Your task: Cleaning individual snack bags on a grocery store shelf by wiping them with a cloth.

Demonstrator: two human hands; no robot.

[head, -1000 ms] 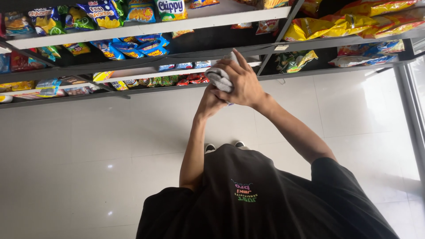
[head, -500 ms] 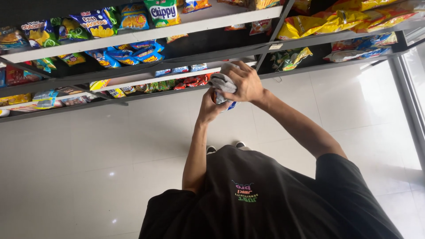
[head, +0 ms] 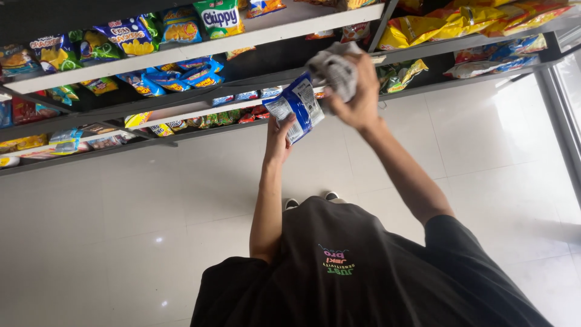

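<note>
Head view looks down on me from above, my black shirt [head: 363, 278] filling the bottom and a pale tiled floor [head: 121, 212] below. I have both arms raised in front of the snack shelves [head: 266, 30]. My left hand [head: 279, 134] is closed around the lower edge of a blue snack bag [head: 298, 108], thumb on one face and fingers behind it, holding it up in the air just short of the shelves. My right hand [head: 362, 97] is bunched tight around a grey cloth [head: 334, 68], and that cloth touches the upper end of the bag. The two hands sit close together, with the bag between them. Behind them I see rows of other packets: blue bags [head: 175, 74] on the shelf to the left, a green and white bag [head: 219, 18] higher up, yellow bags [head: 448, 24] off to the right. My shoes [head: 311, 200] peek out just past the shirt.
</note>
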